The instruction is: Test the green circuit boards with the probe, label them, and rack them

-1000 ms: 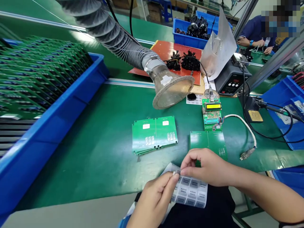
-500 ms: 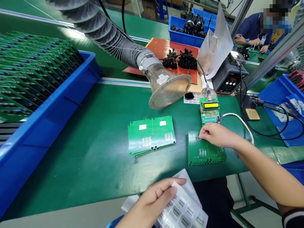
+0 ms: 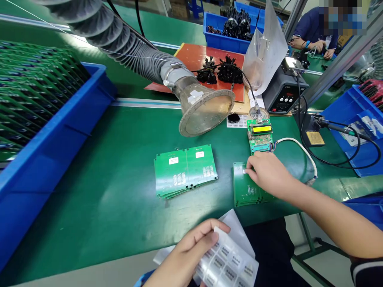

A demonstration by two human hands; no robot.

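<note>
My left hand [image 3: 194,249] is closed on a sheet of printed labels [image 3: 230,261], thumb on top, low in front near the table edge. My right hand [image 3: 266,173] has its thumb and fingertips pinched at a small white label [image 3: 244,171] on the upper left of a stack of green circuit boards [image 3: 241,189]. The hand covers much of that stack's right side. To its left lies another stack of green circuit boards [image 3: 196,169], the top one bearing two white labels.
A fume extraction hood [image 3: 206,107] hangs over the table. Behind my right hand is a small tester board [image 3: 260,137] with a yellow display. A soldering station [image 3: 284,93] stands at the back right. At left, a blue bin [image 3: 56,159] holds many boards. Across the bench sits a person [image 3: 311,32].
The view has shifted slightly, so things sit a little further left. My right fingertips stay at the same corner of the board, where a white label edge now shows.
</note>
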